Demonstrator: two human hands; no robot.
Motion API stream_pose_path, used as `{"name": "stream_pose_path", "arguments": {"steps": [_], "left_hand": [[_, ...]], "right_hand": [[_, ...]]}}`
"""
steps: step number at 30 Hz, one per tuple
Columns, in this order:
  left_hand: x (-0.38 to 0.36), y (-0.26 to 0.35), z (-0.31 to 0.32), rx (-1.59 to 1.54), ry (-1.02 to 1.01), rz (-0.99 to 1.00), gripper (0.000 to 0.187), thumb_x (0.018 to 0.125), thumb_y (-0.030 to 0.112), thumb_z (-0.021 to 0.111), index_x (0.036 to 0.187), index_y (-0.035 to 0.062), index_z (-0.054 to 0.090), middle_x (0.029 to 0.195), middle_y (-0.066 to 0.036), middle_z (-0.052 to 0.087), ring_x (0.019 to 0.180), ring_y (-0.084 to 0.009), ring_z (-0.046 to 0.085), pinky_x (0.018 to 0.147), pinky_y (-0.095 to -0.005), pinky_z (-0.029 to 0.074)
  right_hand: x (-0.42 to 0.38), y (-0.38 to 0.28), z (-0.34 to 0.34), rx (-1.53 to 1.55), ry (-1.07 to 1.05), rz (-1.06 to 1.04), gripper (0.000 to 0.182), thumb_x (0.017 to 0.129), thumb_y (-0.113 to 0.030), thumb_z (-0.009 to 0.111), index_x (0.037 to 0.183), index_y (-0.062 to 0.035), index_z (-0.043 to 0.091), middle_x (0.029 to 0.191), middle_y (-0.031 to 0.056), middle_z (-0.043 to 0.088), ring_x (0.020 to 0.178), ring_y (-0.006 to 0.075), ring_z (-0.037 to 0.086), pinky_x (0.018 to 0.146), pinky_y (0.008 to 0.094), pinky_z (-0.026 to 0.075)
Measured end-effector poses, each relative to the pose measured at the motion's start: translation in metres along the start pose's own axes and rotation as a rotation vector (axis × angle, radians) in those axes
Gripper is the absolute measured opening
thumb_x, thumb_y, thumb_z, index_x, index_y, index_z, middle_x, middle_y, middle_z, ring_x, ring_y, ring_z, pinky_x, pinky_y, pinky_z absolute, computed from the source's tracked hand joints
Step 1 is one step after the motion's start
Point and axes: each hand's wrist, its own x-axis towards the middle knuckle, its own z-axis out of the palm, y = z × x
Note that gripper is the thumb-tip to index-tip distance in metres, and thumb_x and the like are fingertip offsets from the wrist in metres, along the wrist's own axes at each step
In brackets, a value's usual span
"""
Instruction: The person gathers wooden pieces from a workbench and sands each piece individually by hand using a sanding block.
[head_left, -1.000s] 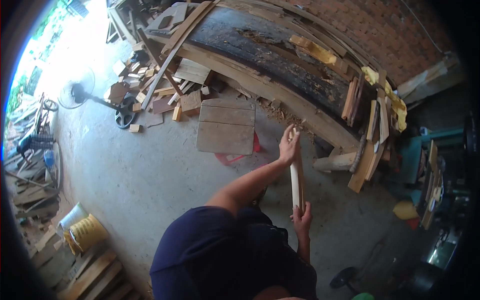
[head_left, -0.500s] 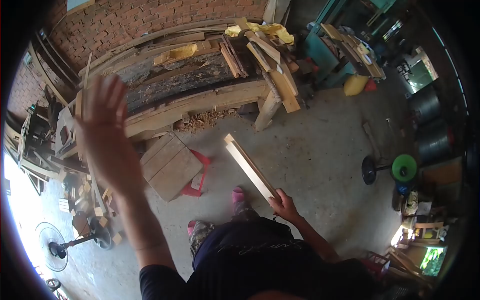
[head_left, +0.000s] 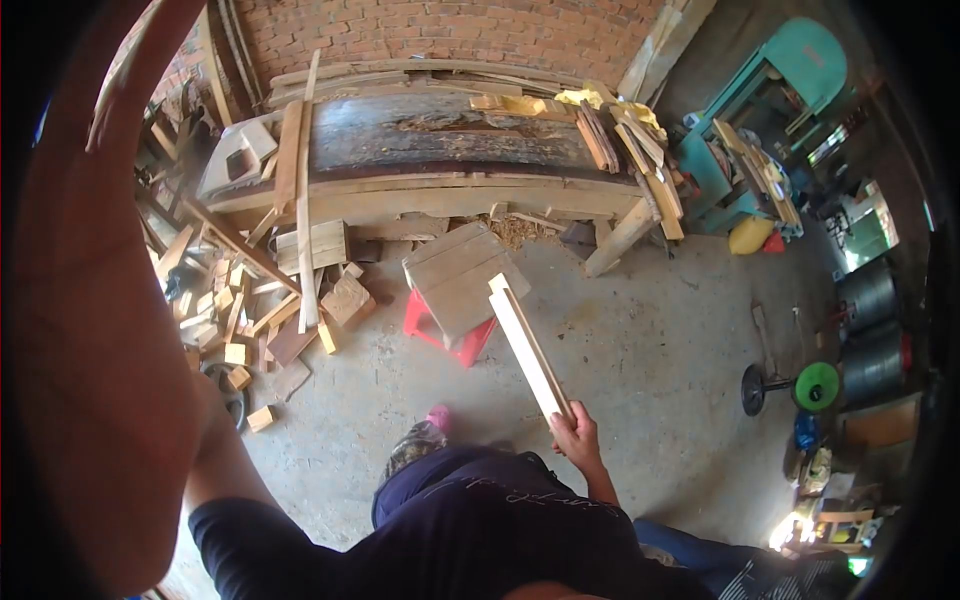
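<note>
Very close to the camera, my left hand [head_left: 105,350] fills the left side of the view, blurred and partly cut off. Its visible fingers stretch upward, and nothing shows in them. Lower down, right of centre, my right hand [head_left: 577,436] is closed around the near end of some long, pale wooden strips [head_left: 528,350]. The strips lie side by side and point up and slightly left over the concrete floor. Their far end is near a wooden board [head_left: 465,275] on a red stool [head_left: 430,325].
A long timber workbench [head_left: 400,195] stands by the brick wall. Wood offcuts [head_left: 240,355] are heaped at left. A teal machine [head_left: 800,65] is at upper right, with a green-topped fan [head_left: 815,386] and dark drums [head_left: 870,300] below. Dark blue cloth [head_left: 690,545] shows at lower right.
The view has turned left, so bench and stool appear farther right. My left hand has come much closer to the camera. My right hand still holds the strips.
</note>
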Motion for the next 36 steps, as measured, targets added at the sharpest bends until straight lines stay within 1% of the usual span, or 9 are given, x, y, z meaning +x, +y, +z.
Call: {"name": "stream_pose_path", "arguments": {"steps": [1,13,18,21,22,25,26,28,36], "left_hand": [[-0.024,0.015,0.05,0.02,0.006,0.023,0.07,0.099,0.053,0.02,0.149,0.0048,0.025,0.148,-0.021,0.033,0.133,-0.0328,0.031,0.109,-0.0435,0.02],[-0.092,0.232,-0.086,0.38,-0.066,0.199,0.067,0.099,0.05,0.025,0.148,0.0049,0.026,0.145,-0.021,0.036,0.123,-0.0309,0.039,0.1,-0.0405,0.029],[-0.087,0.305,-0.118,0.542,-0.148,0.263,0.065,0.099,0.048,0.027,0.148,0.0049,0.026,0.144,-0.02,0.038,0.118,-0.0301,0.042,0.096,-0.0392,0.033],[-0.087,0.355,-0.142,0.636,-0.159,0.329,0.065,0.1,0.047,0.028,0.148,0.005,0.026,0.143,-0.02,0.038,0.116,-0.0296,0.044,0.094,-0.0385,0.035],[-0.054,0.405,-0.268,0.665,-0.16,0.353,0.064,0.1,0.047,0.029,0.148,0.005,0.027,0.143,-0.02,0.039,0.115,-0.0295,0.045,0.093,-0.0382,0.036],[-0.052,0.424,-0.262,0.739,-0.181,0.417,0.064,0.1,0.046,0.03,0.148,0.005,0.027,0.142,-0.02,0.039,0.112,-0.029,0.047,0.091,-0.0375,0.038],[-0.076,0.411,-0.193,0.764,-0.188,0.436,0.063,0.1,0.046,0.03,0.148,0.005,0.027,0.142,-0.02,0.04,0.112,-0.0288,0.048,0.09,-0.0372,0.039],[-0.074,0.428,-0.213,0.822,-0.194,0.473,0.063,0.1,0.045,0.031,0.148,0.005,0.027,0.141,-0.02,0.04,0.11,-0.0285,0.049,0.089,-0.0367,0.04],[-0.064,0.519,-0.394,1.035,-0.271,0.586,0.061,0.1,0.043,0.035,0.148,0.0051,0.028,0.139,-0.02,0.042,0.103,-0.0273,0.054,0.083,-0.0347,0.046]], "right_hand": [[-0.013,-0.004,0.012,-0.01,-0.006,-0.016,0.023,0.092,-0.023,0.061,0.102,-0.003,0.054,0.066,0.0043,0.059,0.047,0.009,0.056,0.042,0.0251,0.046],[-0.185,0.034,0.161,-0.2,0.132,-0.192,0.02,0.092,-0.021,0.06,0.095,-0.0027,0.053,0.06,0.0076,0.057,0.046,0.0178,0.058,0.045,0.0328,0.047],[-0.259,0.061,0.211,-0.207,0.114,-0.138,0.022,0.092,-0.022,0.06,0.1,-0.0023,0.054,0.065,0.0055,0.058,0.046,0.0134,0.057,0.043,0.0285,0.048],[-0.312,0.087,0.24,-0.232,0.104,-0.085,0.023,0.092,-0.023,0.06,0.094,-0.0028,0.05,0.062,0.0112,0.058,0.048,0.0217,0.06,0.047,0.0358,0.047],[-0.328,0.097,0.248,-0.254,0.087,-0.063,0.025,0.092,-0.025,0.06,0.095,-0.0026,0.051,0.062,0.0121,0.059,0.05,0.0236,0.061,0.049,0.0378,0.048],[-0.369,0.111,0.276,-0.286,0.069,0.018,0.03,0.09,-0.031,0.06,0.094,-0.0027,0.051,0.064,0.0129,0.059,0.053,0.0256,0.063,0.051,0.0383,0.049],[-0.381,0.11,0.288,-0.303,0.064,0.082,0.033,0.089,-0.034,0.061,0.093,-0.0031,0.051,0.065,0.0128,0.059,0.053,0.0258,0.063,0.049,0.037,0.049],[-0.403,0.099,0.316,-0.425,0.076,0.099,0.038,0.087,-0.04,0.061,0.096,-0.0042,0.052,0.076,0.022,0.063,0.081,0.0441,0.064,0.067,0.0468,0.049],[-0.455,0.102,0.481,-0.613,0.038,-0.039,0.032,0.088,-0.031,0.061,0.094,-0.0012,0.051,0.078,0.0258,0.064,0.076,0.0475,0.063,0.063,0.0507,0.049]]}}
